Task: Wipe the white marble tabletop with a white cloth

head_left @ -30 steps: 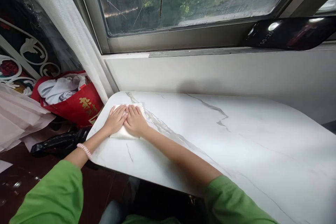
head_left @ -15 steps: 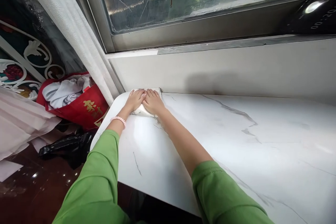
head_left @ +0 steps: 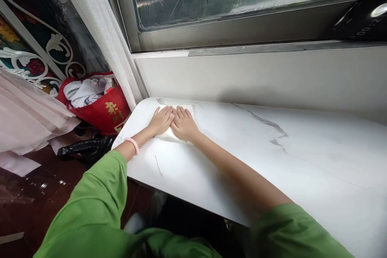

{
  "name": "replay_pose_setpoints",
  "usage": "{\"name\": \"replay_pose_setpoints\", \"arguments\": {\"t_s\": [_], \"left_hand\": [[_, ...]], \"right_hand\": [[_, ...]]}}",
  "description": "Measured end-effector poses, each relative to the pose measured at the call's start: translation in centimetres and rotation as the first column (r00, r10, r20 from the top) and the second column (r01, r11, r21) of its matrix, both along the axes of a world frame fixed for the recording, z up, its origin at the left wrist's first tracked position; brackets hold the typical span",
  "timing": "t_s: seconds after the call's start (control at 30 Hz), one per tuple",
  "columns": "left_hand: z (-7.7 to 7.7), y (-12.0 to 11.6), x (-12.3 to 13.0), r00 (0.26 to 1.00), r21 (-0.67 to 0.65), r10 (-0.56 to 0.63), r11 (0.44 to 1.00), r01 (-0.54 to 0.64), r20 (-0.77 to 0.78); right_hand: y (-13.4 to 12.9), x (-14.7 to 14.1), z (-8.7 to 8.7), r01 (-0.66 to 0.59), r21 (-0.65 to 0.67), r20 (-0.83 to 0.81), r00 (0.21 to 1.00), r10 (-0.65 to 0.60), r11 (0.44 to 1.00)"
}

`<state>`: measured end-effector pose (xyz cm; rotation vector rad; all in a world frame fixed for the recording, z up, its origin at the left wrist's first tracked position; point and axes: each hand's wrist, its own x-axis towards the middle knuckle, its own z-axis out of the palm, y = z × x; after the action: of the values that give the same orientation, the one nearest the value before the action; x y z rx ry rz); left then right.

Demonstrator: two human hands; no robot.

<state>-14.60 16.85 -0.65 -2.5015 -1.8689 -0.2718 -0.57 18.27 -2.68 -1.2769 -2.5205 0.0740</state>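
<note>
A folded cream-white cloth (head_left: 190, 110) lies flat on the white marble-patterned table (head_left: 236, 145), near its rounded far-left corner. My left hand (head_left: 161, 121) rests flat on the cloth with fingers stretched out, a pink beaded bracelet at its wrist. Beside it, touching at the fingers and thumbs, my right hand (head_left: 184, 124) also presses flat on the cloth, fingers extended. Neither hand is wrapped around anything. The middle of the cloth is hidden under both hands.
Behind the table stands a white wall (head_left: 256, 72) below a metal-framed window (head_left: 211, 36). To the left are a white curtain (head_left: 99, 28), a red bag (head_left: 105, 109) with pale fabric inside, a black bag (head_left: 87, 149) and a pink cloth (head_left: 33, 113).
Both hands and the cloth have slid back from the wall edge toward me and slightly right. The camera view has shifted a little too.
</note>
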Motion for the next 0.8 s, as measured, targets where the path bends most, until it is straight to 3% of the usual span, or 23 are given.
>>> {"name": "replay_pose_setpoints", "arguments": {"t_s": [0.33,0.47,0.63,0.8], "left_hand": [[0.0,-13.2,4.9,0.997,0.062,-0.051,0.997,0.048,0.049],[0.5,-17.0,7.0,0.997,0.050,-0.053,0.998,0.050,0.054],[0.6,-16.9,7.5,0.996,0.011,-0.059,0.998,0.059,0.073],[0.3,-12.0,7.2,0.993,-0.008,-0.045,0.999,0.046,0.113]], "right_hand": [[-12.7,5.6,-0.7,-0.086,0.097,-0.063,0.994,0.092,0.992],[-15.9,8.0,-0.9,-0.164,0.140,-0.069,0.982,0.175,0.976],[-15.5,9.1,-0.8,-0.196,0.099,-0.071,0.976,0.204,0.976],[-11.1,8.9,-0.3,-0.148,0.024,-0.055,0.987,0.149,0.989]]}}
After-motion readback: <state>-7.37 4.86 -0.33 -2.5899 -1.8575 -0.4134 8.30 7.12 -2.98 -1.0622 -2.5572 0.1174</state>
